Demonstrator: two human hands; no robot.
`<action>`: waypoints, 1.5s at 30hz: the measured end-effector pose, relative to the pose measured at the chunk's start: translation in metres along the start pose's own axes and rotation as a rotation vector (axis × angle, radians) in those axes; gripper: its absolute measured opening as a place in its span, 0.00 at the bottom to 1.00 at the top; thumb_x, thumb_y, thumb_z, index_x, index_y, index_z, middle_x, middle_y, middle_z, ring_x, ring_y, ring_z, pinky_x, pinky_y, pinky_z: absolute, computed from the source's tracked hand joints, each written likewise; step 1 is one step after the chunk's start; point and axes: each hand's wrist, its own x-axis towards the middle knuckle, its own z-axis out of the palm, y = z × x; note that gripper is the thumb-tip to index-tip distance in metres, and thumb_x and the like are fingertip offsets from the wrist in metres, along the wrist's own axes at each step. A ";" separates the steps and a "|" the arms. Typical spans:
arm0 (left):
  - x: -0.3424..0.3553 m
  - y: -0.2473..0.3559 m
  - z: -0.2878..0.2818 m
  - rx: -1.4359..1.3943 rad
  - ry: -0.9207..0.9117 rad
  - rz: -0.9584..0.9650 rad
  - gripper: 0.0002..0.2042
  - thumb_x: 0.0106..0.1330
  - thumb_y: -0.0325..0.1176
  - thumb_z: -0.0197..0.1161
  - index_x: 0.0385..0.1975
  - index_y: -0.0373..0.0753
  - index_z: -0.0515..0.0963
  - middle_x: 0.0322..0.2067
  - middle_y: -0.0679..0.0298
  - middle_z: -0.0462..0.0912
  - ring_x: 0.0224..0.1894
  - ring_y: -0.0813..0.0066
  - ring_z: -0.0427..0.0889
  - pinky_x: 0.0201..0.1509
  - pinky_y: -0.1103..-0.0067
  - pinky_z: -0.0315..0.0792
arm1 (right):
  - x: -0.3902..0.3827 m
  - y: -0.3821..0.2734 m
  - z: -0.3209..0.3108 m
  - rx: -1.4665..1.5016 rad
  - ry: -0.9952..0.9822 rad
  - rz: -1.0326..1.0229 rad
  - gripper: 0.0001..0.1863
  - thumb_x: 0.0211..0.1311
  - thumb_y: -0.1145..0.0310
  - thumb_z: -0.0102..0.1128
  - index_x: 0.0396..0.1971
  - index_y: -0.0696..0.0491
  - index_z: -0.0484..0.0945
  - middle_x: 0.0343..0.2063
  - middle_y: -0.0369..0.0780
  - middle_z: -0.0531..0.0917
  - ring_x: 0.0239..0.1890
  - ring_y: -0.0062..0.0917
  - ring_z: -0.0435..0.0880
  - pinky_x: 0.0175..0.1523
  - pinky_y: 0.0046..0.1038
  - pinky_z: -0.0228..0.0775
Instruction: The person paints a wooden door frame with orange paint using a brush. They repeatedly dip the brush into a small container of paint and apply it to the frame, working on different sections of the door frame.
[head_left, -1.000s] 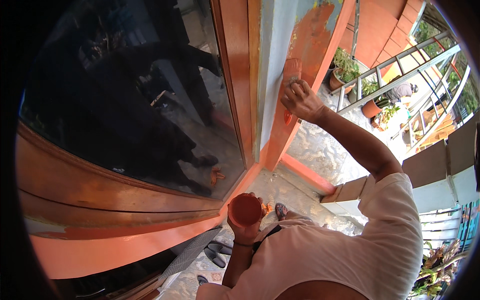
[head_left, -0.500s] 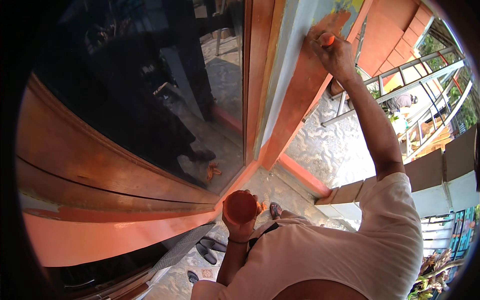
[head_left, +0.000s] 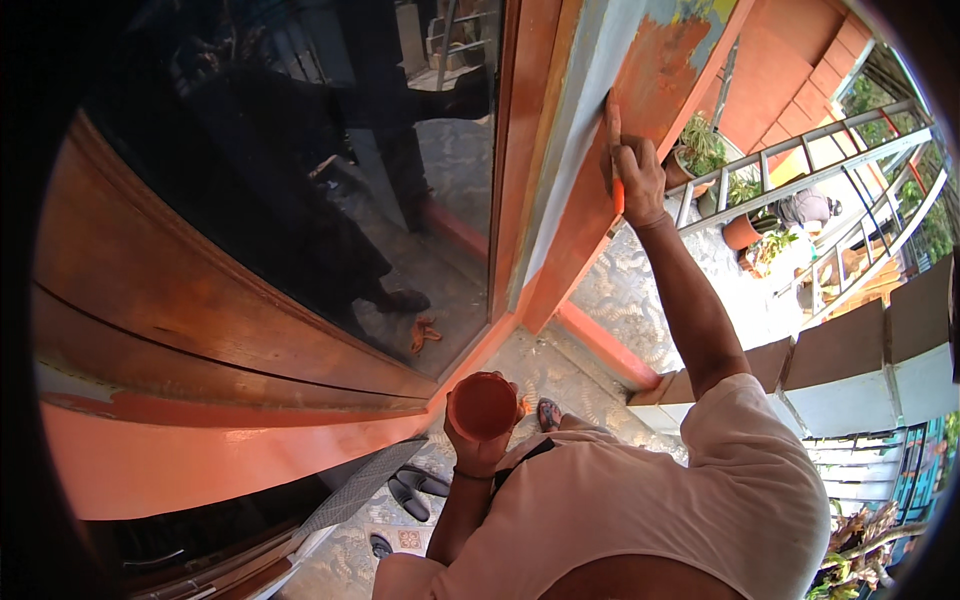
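Note:
My right hand [head_left: 642,178] grips a paintbrush [head_left: 617,194] with an orange handle, its bristles against a post [head_left: 645,75] painted orange over grey and yellow patches. A pale grey strip [head_left: 585,85] runs beside the painted face. Low in the view, my left hand [head_left: 475,450] is wrapped round a cup [head_left: 482,404] of red-orange paint. Left of the post is a large dark glass pane [head_left: 250,200] in a brown wooden frame [head_left: 150,290], with a pinkish-orange band [head_left: 220,460] along its foot.
Aluminium ladders [head_left: 850,150] lean at upper right, near potted plants [head_left: 742,232] and what looks like a crouched person [head_left: 805,207] in grey. A low block wall [head_left: 840,365] is at my right, an orange kerb [head_left: 605,345] ahead, dark sandals [head_left: 410,490] on the patterned floor [head_left: 530,370].
My right hand went up the post, then came back partway down, the brush now lying along the painted face. My left hand with the cup has risen slightly in the view.

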 end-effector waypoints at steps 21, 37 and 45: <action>-0.003 -0.008 0.004 -0.064 0.017 -0.012 0.30 0.76 0.59 0.59 0.64 0.39 0.76 0.63 0.54 0.77 0.67 0.45 0.72 0.59 0.44 0.77 | 0.123 -0.004 -0.093 -0.273 -0.045 -0.276 0.11 0.57 0.64 0.71 0.39 0.46 0.81 0.39 0.34 0.83 0.45 0.31 0.85 0.42 0.36 0.80; -0.003 0.003 0.001 -0.105 0.000 -0.003 0.28 0.76 0.56 0.61 0.64 0.40 0.75 0.64 0.54 0.75 0.68 0.46 0.72 0.61 0.45 0.78 | 0.128 0.048 -0.070 0.001 -0.545 0.232 0.14 0.60 0.57 0.71 0.35 0.53 0.84 0.22 0.45 0.87 0.29 0.47 0.87 0.37 0.46 0.78; 0.002 -0.002 0.007 -0.087 -0.042 -0.019 0.29 0.74 0.57 0.62 0.63 0.40 0.75 0.62 0.55 0.74 0.67 0.48 0.71 0.60 0.46 0.77 | 0.302 0.038 -0.168 -0.064 -0.304 0.223 0.08 0.62 0.68 0.74 0.34 0.56 0.85 0.22 0.40 0.87 0.26 0.29 0.87 0.36 0.38 0.78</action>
